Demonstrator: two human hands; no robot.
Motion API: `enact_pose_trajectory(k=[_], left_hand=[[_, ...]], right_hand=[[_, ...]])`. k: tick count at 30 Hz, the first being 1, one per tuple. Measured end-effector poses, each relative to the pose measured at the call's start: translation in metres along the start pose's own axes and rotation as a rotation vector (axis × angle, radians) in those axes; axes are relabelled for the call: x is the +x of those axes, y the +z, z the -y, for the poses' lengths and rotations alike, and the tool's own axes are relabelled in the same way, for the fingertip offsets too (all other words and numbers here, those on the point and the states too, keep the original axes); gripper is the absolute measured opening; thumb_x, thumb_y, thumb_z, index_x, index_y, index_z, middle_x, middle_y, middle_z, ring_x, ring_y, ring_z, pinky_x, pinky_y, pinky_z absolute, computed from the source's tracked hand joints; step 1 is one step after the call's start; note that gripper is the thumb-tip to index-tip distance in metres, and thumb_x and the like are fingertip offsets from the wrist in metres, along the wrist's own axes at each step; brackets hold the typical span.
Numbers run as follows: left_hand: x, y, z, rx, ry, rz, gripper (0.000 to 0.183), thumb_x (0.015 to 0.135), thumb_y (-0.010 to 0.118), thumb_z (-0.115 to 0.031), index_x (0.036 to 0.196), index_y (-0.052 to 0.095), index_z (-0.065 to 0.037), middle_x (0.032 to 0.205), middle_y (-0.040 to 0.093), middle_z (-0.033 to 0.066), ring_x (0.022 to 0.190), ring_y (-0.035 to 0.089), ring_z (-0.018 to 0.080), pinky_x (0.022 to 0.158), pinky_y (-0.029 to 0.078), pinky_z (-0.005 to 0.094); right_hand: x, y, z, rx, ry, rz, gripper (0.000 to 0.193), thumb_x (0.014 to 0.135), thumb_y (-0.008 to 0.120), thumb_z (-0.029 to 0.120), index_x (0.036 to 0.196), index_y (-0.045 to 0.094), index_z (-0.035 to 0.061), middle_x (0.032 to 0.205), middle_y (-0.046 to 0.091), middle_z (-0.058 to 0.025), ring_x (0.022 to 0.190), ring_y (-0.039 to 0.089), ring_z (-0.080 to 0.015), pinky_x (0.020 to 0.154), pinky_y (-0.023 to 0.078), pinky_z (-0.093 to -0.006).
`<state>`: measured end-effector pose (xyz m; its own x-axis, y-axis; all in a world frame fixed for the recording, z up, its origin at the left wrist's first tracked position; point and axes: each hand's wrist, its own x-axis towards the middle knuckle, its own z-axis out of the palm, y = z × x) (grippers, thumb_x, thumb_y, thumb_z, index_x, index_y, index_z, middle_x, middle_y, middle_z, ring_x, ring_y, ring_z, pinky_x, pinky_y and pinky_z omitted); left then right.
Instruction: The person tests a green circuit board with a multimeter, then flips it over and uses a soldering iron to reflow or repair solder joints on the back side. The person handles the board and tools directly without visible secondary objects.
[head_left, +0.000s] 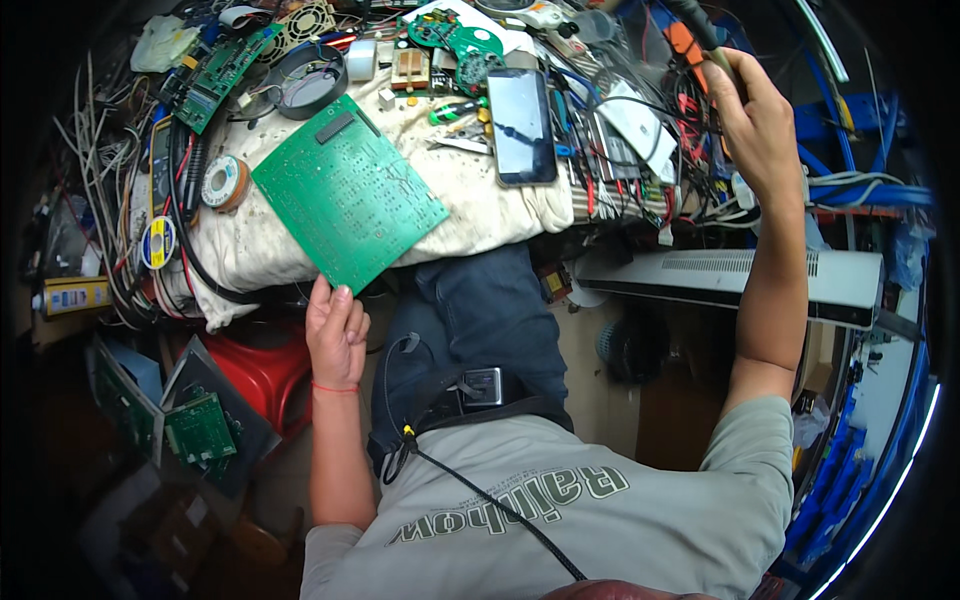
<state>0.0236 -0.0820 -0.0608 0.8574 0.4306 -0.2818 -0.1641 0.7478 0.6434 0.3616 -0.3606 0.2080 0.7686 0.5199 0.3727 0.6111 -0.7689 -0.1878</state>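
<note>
My left hand (338, 325) pinches the near corner of a large green circuit board (355, 200) between thumb and fingers. The board lies tilted over the cloth-covered bench edge, with a dark rectangular part near its far corner. Far to the right, my raised right hand (752, 120) is closed around a dark, rod-shaped handle (695, 22) with a tan section; its far end runs out of clear sight, so its exact kind cannot be told. Right of the board are a smartphone (522, 128) with a dark patch on its screen, a green-and-black screwdriver (457, 111) and pliers (463, 142).
A solder spool (225, 184) and a round black fan frame (308, 84) sit left and behind the board. Cables and tools crowd the right side near an orange tool (684, 48). Below the bench stand a red stool (262, 375) and a long white casing (730, 280).
</note>
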Motion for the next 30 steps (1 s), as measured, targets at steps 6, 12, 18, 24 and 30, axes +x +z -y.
enact_pose_trajectory(k=[6,12,18,24,30], left_hand=[[0.001,0.001,0.002,-0.003,0.020,0.024,0.033,0.109,0.050,-0.007,0.142,0.049,-0.004,0.106,0.063,-0.0032,0.051,0.032,0.0012,0.045,0.028,0.0182],[0.002,0.002,0.000,0.002,0.013,0.010,0.034,0.109,0.050,-0.007,0.143,0.048,-0.005,0.104,0.062,-0.0040,0.051,0.032,0.0017,0.046,0.028,0.0187],[0.006,0.004,0.002,-0.033,0.012,0.088,0.022,0.109,0.050,-0.005,0.130,0.053,-0.007,0.096,0.059,-0.0042,0.053,0.034,0.0021,0.047,0.030,0.0196],[0.009,0.000,0.008,-0.008,0.020,0.040,0.028,0.107,0.055,-0.006,0.135,0.053,-0.007,0.102,0.063,-0.0042,0.051,0.035,0.0011,0.046,0.030,0.0188],[0.008,0.004,0.011,0.011,0.043,0.044,0.021,0.108,0.055,-0.009,0.129,0.057,-0.009,0.101,0.063,-0.0076,0.053,0.034,0.0021,0.048,0.029,0.0189]], right_hand=[[-0.050,-0.049,0.002,0.135,0.055,-0.008,0.033,0.108,0.061,0.028,0.125,0.068,0.0001,0.087,0.065,0.0006,0.078,0.056,-0.0063,0.069,0.046,-0.0247],[-0.097,-0.073,0.007,-0.065,-0.120,-0.148,0.024,0.106,0.062,0.020,0.122,0.067,0.0028,0.087,0.069,-0.0085,0.074,0.061,-0.0191,0.069,0.050,-0.0322],[-0.127,-0.071,-0.011,-0.501,-0.336,-0.317,0.028,0.092,0.076,0.011,0.119,0.076,0.0161,0.104,0.063,-0.0044,0.098,0.061,-0.0252,0.088,0.047,-0.0370],[-0.152,-0.045,-0.032,-0.794,-0.250,-0.171,0.035,0.094,0.076,0.026,0.128,0.074,0.0311,0.069,0.056,0.0024,0.065,0.056,-0.0161,0.064,0.045,-0.0349],[-0.166,-0.006,-0.032,-0.320,0.102,-0.203,0.032,0.098,0.074,0.023,0.129,0.073,0.0251,0.080,0.074,-0.0069,0.064,0.070,-0.0202,0.058,0.053,-0.0361]])
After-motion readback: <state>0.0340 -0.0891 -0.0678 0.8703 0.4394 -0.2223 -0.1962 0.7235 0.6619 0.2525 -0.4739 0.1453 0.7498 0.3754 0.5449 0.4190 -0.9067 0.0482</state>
